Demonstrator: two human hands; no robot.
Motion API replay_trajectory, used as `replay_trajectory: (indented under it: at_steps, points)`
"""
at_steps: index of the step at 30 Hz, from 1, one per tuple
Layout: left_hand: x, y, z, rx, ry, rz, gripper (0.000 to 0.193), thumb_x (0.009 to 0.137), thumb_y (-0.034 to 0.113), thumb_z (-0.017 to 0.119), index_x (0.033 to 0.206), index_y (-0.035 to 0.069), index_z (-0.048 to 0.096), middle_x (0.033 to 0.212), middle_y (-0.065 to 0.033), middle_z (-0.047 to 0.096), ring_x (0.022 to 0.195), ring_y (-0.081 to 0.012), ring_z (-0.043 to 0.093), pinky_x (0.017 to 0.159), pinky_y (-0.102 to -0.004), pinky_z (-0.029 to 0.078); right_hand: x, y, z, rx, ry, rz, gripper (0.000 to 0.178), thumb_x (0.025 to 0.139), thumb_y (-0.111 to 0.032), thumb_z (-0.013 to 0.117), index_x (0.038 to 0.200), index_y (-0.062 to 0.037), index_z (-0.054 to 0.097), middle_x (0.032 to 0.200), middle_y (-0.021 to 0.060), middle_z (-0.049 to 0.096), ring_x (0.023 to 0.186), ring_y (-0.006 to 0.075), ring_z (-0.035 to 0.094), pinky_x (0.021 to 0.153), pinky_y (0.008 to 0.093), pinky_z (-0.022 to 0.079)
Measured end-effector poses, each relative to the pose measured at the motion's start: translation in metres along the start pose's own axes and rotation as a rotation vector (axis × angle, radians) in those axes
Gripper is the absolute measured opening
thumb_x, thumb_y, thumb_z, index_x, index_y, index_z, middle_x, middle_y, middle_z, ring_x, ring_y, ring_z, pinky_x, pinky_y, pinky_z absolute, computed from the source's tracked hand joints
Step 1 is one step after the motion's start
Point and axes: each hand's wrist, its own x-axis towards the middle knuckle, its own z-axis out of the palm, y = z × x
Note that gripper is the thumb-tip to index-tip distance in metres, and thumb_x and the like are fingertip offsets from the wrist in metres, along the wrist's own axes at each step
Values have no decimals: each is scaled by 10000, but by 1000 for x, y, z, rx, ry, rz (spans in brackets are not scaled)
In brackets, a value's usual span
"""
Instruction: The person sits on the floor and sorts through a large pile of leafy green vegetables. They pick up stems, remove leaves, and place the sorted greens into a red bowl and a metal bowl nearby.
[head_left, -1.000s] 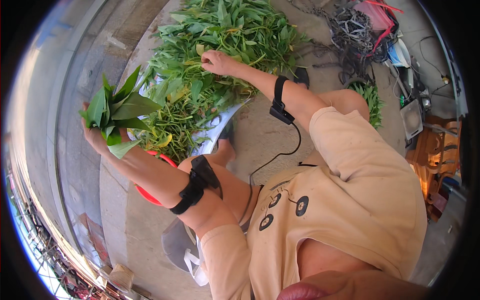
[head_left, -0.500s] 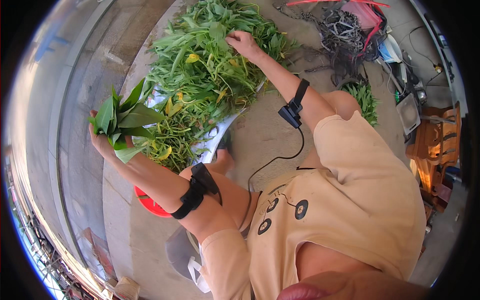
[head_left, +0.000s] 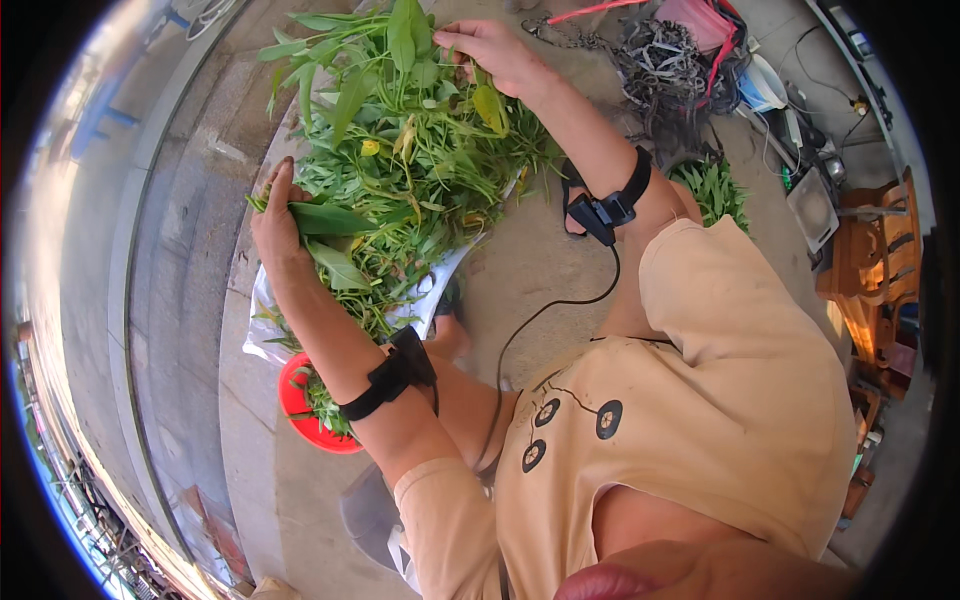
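We found the heap of leafy greens (head_left: 420,150) spread over a white plastic sheet (head_left: 262,330) on the concrete floor (head_left: 540,270), in the upper centre of the frame. The left hand (head_left: 275,225), at centre left, was closed around a small bunch of leaves (head_left: 330,222) at the heap's edge. The right hand (head_left: 495,50), at upper centre, had its fingers pinched on stems at the far side of the heap. A red bowl (head_left: 295,405) with some greens sat at lower left, partly under the forearm. We judged that loose stems could slide off the sheet onto bare concrete, and that the wrist cable (head_left: 540,315) could snag the greens or the bowl.
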Motion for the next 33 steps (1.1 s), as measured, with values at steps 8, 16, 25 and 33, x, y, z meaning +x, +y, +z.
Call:
replay_trajectory:
  at_steps: [8,16,25,33]
  points:
    - [-6,-37,58,197,-222,-94,333,735,303,796,801,15,643,698,-28,584,575,-126,512,550,-274,409,-14,2,27,174,-186,203,172,862,-216,691,984,-96,670,670,-27,558,516,62,436,443,219,344]
    - [25,-34,-8,697,148,143,319,715,296,753,873,20,736,794,-110,695,716,-227,641,687,-362,499,10,45,8,-16,-97,272,188,902,-241,650,989,-74,644,676,-50,528,505,23,366,407,184,241]
    - [32,-27,-102,851,694,101,425,706,350,779,875,-33,707,861,-180,696,761,-281,670,705,-394,525,35,38,-16,-87,147,-100,216,905,-221,602,832,-35,682,648,7,621,582,78,573,521,250,440]
    - [14,2,-68,-155,111,61,220,867,271,702,832,71,617,622,27,424,576,-90,417,502,-255,362,-7,109,23,-1101,75,-567,225,893,-221,616,1053,-71,671,993,71,611,954,225,578,813,359,471]
